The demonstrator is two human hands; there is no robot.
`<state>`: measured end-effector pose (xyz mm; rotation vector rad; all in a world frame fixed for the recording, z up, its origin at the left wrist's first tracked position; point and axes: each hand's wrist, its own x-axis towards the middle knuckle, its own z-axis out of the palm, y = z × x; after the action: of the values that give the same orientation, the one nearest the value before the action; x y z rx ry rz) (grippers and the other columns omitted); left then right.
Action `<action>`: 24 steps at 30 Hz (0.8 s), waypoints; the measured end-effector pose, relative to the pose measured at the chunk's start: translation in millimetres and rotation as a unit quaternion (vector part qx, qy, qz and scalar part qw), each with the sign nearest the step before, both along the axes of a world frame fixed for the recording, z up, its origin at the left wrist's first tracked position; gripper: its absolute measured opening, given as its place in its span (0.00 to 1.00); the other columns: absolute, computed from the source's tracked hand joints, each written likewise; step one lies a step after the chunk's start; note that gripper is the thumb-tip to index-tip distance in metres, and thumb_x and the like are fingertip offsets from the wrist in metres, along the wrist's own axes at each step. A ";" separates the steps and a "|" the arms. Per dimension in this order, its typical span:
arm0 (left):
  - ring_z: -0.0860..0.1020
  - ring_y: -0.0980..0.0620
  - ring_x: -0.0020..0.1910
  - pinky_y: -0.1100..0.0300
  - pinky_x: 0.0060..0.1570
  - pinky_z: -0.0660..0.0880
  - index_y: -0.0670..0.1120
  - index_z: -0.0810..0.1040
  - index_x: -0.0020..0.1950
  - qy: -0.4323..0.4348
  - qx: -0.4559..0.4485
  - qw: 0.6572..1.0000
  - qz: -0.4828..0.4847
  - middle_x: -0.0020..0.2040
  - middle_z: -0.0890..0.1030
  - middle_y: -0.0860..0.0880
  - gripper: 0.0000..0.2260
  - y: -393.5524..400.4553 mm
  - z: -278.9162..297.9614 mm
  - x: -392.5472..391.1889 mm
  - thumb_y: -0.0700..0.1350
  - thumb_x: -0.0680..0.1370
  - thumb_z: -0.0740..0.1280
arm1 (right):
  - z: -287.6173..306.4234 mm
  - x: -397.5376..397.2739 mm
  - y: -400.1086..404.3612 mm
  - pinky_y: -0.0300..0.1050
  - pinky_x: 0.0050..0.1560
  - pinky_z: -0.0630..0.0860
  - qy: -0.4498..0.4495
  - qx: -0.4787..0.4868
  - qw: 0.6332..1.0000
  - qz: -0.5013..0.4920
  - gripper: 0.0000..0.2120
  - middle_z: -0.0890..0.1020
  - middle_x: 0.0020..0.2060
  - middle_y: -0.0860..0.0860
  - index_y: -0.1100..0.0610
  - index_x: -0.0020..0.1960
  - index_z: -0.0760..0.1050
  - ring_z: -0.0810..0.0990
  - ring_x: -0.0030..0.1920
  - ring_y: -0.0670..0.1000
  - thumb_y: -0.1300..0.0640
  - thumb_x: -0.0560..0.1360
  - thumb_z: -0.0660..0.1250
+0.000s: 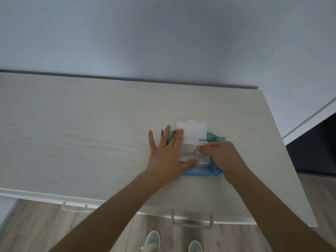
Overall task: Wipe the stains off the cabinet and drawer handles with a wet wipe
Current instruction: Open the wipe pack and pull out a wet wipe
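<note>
**A:** What does the view from the head show?

**B:** A person stands over a pale, wood-grain tabletop [91, 133], the top of a cabinet. Lying on it is a soft blue and green plastic pack of wet wipes [201, 170], its white hinged lid [192, 130] flipped open, away from the person.

**A:** And the hands?

**B:** The left hand [166, 155] lies flat, fingers straight and spread, pressing the pack's left side down; its grip is released. The right hand [221, 156] has its fingers curled at the pack's opening, just right of the left thumb. It seems to pinch the wipe there, but I cannot tell whether it truly has hold of it.

**A:** Where are the handles?

**B:** Below both hands, on the cabinet's front edge: a clear plastic drawer handle [74, 208] near the left forearm, and a grey metal bar handle [192, 221] between the forearms. No wipe has reached them; stains are too small to make out.

**A:** What could go wrong?

**B:** If the left hand eases off, the light pack may lift with the pull. A sharp tug might tear the wipe or drag out several at once. Left open, the lid would let the wipes dry.
</note>
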<state>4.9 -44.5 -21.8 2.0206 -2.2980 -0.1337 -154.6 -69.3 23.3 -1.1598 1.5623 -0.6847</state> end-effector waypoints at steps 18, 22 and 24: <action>0.40 0.55 0.75 0.48 0.74 0.49 0.52 0.68 0.72 0.175 -0.048 0.981 -0.062 0.77 0.57 0.54 0.19 2.8 -13.4 21.0 0.52 0.82 0.59 | -28.3 9.5 9.6 0.42 0.46 0.48 0.355 -0.270 0.885 0.134 0.03 0.75 0.41 0.41 0.46 0.42 0.80 0.70 0.49 0.45 0.49 0.73 0.69; 0.42 0.55 0.76 0.49 0.74 0.48 0.52 0.69 0.72 0.197 -0.059 0.976 -0.068 0.75 0.55 0.56 0.21 3.5 -17.8 24.2 0.55 0.79 0.63 | -30.6 12.4 3.3 0.41 0.47 0.49 0.345 -0.308 0.869 0.177 0.02 0.73 0.39 0.40 0.48 0.41 0.80 0.67 0.44 0.42 0.51 0.72 0.70; 0.46 0.52 0.76 0.47 0.74 0.51 0.51 0.71 0.71 0.200 -0.076 0.975 -0.066 0.75 0.58 0.54 0.22 4.1 -18.8 22.8 0.56 0.79 0.63 | -30.9 12.8 1.3 0.41 0.46 0.49 0.353 -0.329 0.854 0.195 0.03 0.75 0.38 0.42 0.50 0.40 0.80 0.71 0.43 0.45 0.53 0.72 0.71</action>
<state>27.8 -40.4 -40.6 1.5956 -2.1111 -0.3279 -141.8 -68.1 -7.6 -2.3803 1.6149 -0.5484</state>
